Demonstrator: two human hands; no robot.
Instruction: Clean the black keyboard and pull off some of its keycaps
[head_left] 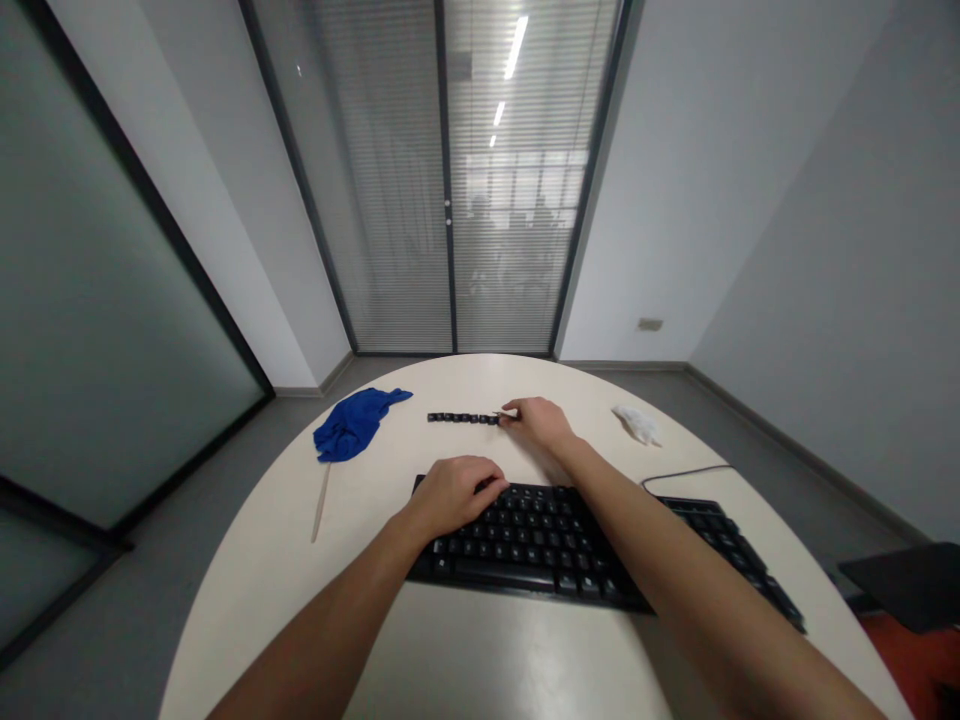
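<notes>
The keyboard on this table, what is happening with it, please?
A person's left hand rests on the top left corner of the black keyboard. The right hand reaches past it to the end of a row of loose keycaps on the round table. A blue cloth lies to the left.

Blue cloth (355, 424) (crumpled), white tissue (637, 424)

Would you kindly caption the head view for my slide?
Left hand rests on a black keyboard; right hand touches a row of loose keycaps on a round table.
</notes>
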